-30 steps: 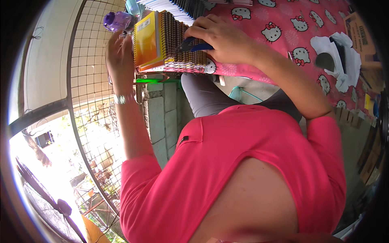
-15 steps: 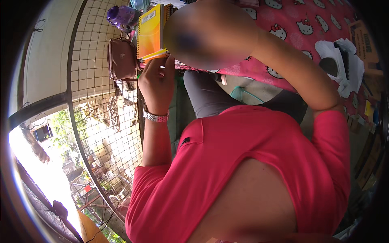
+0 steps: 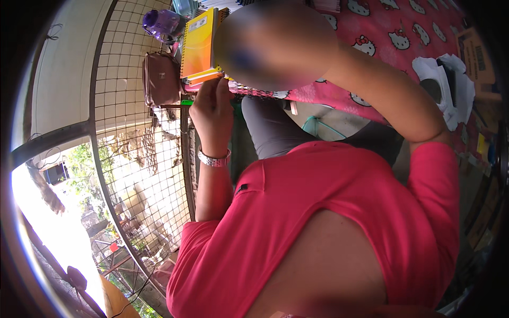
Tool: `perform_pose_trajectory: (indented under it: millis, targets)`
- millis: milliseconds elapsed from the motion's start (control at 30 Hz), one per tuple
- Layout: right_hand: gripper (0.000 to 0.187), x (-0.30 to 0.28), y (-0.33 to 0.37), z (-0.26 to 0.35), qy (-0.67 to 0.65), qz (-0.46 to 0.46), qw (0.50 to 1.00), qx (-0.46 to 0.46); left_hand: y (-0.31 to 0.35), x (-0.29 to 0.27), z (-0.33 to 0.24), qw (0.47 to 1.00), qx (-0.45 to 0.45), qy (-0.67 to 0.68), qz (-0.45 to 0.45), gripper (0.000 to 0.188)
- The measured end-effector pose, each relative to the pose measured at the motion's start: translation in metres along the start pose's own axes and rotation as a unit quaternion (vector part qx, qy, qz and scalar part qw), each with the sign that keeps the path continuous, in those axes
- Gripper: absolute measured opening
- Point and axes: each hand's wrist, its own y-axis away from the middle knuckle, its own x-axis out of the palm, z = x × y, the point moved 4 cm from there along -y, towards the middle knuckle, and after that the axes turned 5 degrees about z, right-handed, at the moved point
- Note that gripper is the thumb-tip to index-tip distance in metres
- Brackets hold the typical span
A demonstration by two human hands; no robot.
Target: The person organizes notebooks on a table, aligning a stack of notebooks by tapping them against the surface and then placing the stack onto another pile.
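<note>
A stack of spiral notebooks with yellow-orange covers [image 3: 197,47] lies at the table's far left. My left hand [image 3: 213,114], with a metal-band watch [image 3: 214,158] on its wrist, is just below the stack's near edge. Its fingers are bent and pressed together, the tips close to the lower notebooks; what they pinch, if anything, is hidden. My right hand [image 3: 313,45] reaches over the table to the right of the stack. A round blur covers it and whatever it touches, so its fingers cannot be made out; a dark blue patch shows inside the blur.
A pink patterned cloth [image 3: 382,61] covers the table. A purple bottle [image 3: 160,25] and a brown bag [image 3: 161,79] are beside the notebooks, next to a wire mesh screen [image 3: 119,74]. White crumpled paper [image 3: 456,98] and a cardboard box [image 3: 480,58] are at the right.
My left hand and wrist have shifted a little to the right and nearer to me, with the fingers drawn closer together. My right forearm has moved slightly; its hand stays blurred.
</note>
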Motion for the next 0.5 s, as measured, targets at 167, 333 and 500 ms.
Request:
perform_pose_trajectory:
  millis: [167, 333, 500]
  targets:
    - [0.033, 0.007, 0.009, -0.020, 0.002, -0.091, 0.996, 0.003, 0.009, 0.008, 0.006, 0.910, -0.169, 0.376, 0.055, 0.022]
    - [0.043, 0.006, 0.013, -0.016, 0.056, -0.094, 0.994, -0.022, 0.010, 0.021, 0.007, 0.874, -0.190, 0.444, 0.054, 0.017]
    - [0.031, 0.011, 0.004, -0.013, -0.003, -0.079, 0.996, -0.033, 0.003, 0.026, 0.007, 0.896, -0.188, 0.400, 0.030, 0.014]
